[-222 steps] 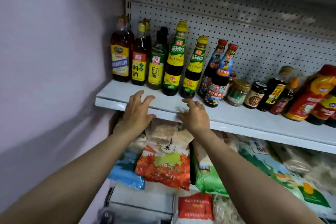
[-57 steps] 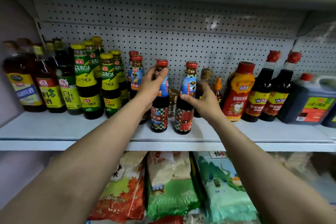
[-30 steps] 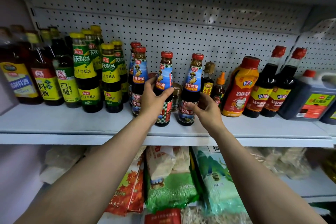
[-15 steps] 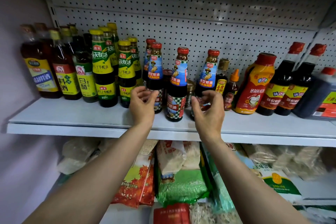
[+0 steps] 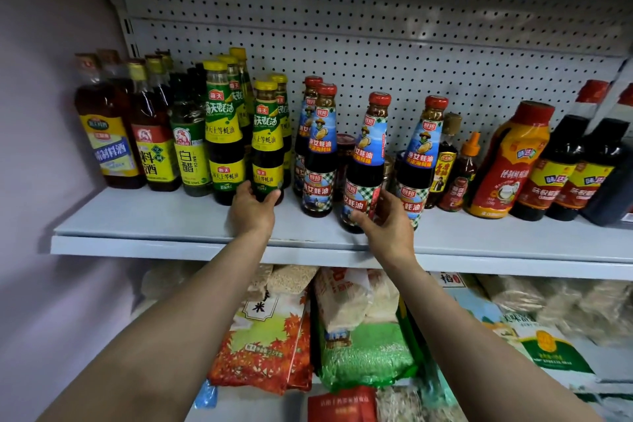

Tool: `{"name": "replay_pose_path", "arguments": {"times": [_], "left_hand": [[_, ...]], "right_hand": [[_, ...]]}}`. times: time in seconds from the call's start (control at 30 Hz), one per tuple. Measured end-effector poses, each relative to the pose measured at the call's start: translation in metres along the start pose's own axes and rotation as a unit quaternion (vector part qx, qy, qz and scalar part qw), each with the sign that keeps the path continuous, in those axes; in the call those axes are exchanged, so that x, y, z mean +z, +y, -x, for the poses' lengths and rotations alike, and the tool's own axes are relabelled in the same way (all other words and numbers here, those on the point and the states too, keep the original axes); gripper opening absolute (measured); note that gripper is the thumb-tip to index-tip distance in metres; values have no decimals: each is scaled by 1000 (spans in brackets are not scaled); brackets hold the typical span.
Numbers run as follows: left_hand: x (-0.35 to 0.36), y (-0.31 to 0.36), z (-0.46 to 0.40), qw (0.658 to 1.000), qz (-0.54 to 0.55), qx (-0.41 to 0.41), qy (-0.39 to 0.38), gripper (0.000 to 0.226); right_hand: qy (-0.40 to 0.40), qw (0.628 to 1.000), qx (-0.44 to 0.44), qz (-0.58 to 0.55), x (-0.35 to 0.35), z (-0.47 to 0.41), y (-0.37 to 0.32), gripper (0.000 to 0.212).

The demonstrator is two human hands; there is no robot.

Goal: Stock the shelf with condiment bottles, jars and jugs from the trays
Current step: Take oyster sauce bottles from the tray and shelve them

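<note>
l. hand grips the base of a yellow-capped green-label bottle, thumb on its left side, fingers wrapped round the right; bottle stands upright on the shelf. r. hand holds the lower part of a red-capped blue-label bottle, thumb across the front low down, fingers curled behind; bottle tilts slightly, base at the shelf, near the front edge. both forearms reach up from the bottom of the view.

blue-label, red-cap bottles: 4 visible, i.e. the held one, a front one to its left with 1 partly hidden right behind it, and 1 just right of the r. hand. green-label, yellow-cap bottles: at least 5, in 2 files, incl. the held one and a taller one beside it.

far left: amber bottles in 2 files, fronted by a blue-band label and a yellow-label one; then a white-vinegar bottle. rear rows partly hidden, count unclear.

right of the r. hand: 1 small dark bottle w. gold cap, 1 small orange-nozzle bottle, 1 large red-and-orange squeeze bottle, 2 dark red-capped bottles. a dark jug shows at the right edge, cut off.

pegboard backs the shelf. below it lie bagged dry goods, incl. a maple-leaf bag and a green bag.
</note>
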State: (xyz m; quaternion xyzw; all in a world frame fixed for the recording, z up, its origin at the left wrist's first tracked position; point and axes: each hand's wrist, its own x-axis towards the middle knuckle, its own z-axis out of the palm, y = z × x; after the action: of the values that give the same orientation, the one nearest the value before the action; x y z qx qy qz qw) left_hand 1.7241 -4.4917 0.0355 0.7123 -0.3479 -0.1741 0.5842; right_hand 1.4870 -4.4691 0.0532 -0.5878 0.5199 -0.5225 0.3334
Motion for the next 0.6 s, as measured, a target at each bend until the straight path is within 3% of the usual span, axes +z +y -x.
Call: {"name": "replay_pose_path", "arguments": {"times": [0.17, 0.6], "left_hand": [[5, 1, -4, 1000, -16, 12, -8, 49], [10, -2, -15, 998, -53, -4, 34, 46]], "right_hand": [[12, 1000, 15, 23, 6, -6, 10, 66], [27, 999, 13, 26, 8, -9, 16, 61]]}}
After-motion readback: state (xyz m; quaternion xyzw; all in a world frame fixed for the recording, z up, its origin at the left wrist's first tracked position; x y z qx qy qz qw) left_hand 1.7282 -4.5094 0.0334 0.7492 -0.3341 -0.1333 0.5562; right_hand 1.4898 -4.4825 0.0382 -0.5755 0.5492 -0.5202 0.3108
